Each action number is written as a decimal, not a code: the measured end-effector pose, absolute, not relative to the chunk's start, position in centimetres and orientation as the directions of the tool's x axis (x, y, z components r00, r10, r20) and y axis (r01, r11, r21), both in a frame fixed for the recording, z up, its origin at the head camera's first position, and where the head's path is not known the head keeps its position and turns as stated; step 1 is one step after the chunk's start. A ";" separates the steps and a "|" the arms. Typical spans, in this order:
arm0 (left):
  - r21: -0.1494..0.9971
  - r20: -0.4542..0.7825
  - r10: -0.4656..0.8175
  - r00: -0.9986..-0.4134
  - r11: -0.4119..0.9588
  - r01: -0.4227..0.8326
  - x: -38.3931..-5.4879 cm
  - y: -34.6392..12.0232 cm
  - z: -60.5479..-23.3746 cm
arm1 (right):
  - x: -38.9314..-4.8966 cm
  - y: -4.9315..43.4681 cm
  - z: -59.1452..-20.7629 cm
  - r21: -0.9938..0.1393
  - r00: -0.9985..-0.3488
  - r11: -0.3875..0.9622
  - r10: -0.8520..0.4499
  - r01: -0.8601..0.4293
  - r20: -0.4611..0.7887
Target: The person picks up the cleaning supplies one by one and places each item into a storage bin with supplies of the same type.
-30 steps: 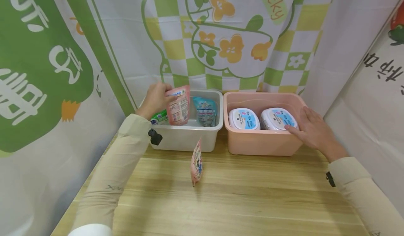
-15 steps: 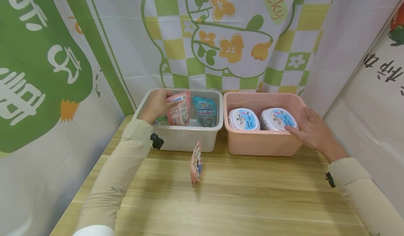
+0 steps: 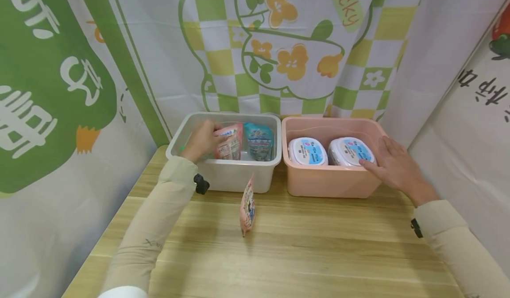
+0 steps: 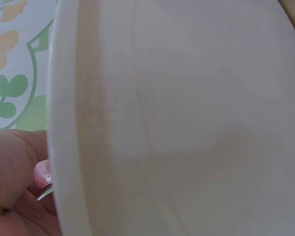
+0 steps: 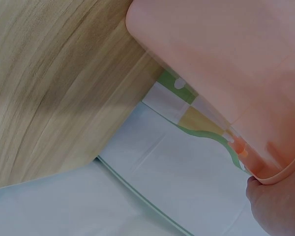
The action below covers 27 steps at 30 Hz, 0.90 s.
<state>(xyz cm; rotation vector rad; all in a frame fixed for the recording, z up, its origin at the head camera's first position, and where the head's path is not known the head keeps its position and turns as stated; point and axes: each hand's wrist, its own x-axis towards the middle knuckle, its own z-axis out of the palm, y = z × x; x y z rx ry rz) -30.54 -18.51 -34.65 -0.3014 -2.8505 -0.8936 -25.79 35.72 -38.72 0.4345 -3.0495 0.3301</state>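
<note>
My left hand (image 3: 202,139) reaches into the white bin (image 3: 235,176) and holds a pink printed pouch (image 3: 230,144) by its upper left side. In the left wrist view, a pink corner shows by the fingers, and the bin's wall hides the rest. A blue pouch (image 3: 259,141) stands right of it in the same bin. My right hand (image 3: 400,167) rests on the right rim of the pink bin (image 3: 334,180), fingers fairly straight, thumb reaching over near a tub. Two white tubs with blue labels, the left tub (image 3: 308,151) and right tub (image 3: 352,151), sit inside.
Another pink pouch (image 3: 248,207) stands edge-on upon the wooden table (image 3: 311,245), in front of the bins. The two bins stand side by side against a printed curtain (image 3: 223,63). A bit of green packaging (image 3: 182,148) shows at the white bin's left.
My left hand has lowered the pink pouch deeper into the white bin, shifting slightly right and bringing it nearer the blue pouch. The right hand has stayed in place.
</note>
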 end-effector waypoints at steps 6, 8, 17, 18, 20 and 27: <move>0.530 0.198 0.149 -0.969 0.815 0.233 -30.3 -18.3 -35.4 | -25.9 35.8 -38.9 -0.196 -0.958 0.938 -0.276 -0.286 0.079; 0.547 0.189 0.145 -0.971 0.806 0.227 -30.2 -18.2 -35.6 | -25.8 35.8 -38.9 -0.198 -0.960 0.939 -0.271 -0.280 0.070; 0.615 0.130 0.153 -0.980 0.763 0.201 -30.5 -18.1 -36.5 | -25.8 35.7 -38.8 -0.196 -0.962 0.942 -0.266 -0.274 0.066; 0.612 0.129 0.155 -0.979 0.765 0.202 -30.6 -18.1 -36.5 | -25.8 35.7 -38.8 -0.199 -0.962 0.942 -0.264 -0.271 0.064; 0.601 0.132 0.156 -0.979 0.773 0.204 -30.6 -18.1 -36.6 | -25.8 35.6 -38.8 -0.201 -0.963 0.942 -0.262 -0.270 0.063; 0.578 0.116 0.151 -0.982 0.794 0.191 -30.5 -17.9 -36.7 | -25.8 35.6 -38.7 -0.202 -0.966 0.944 -0.254 -0.260 0.053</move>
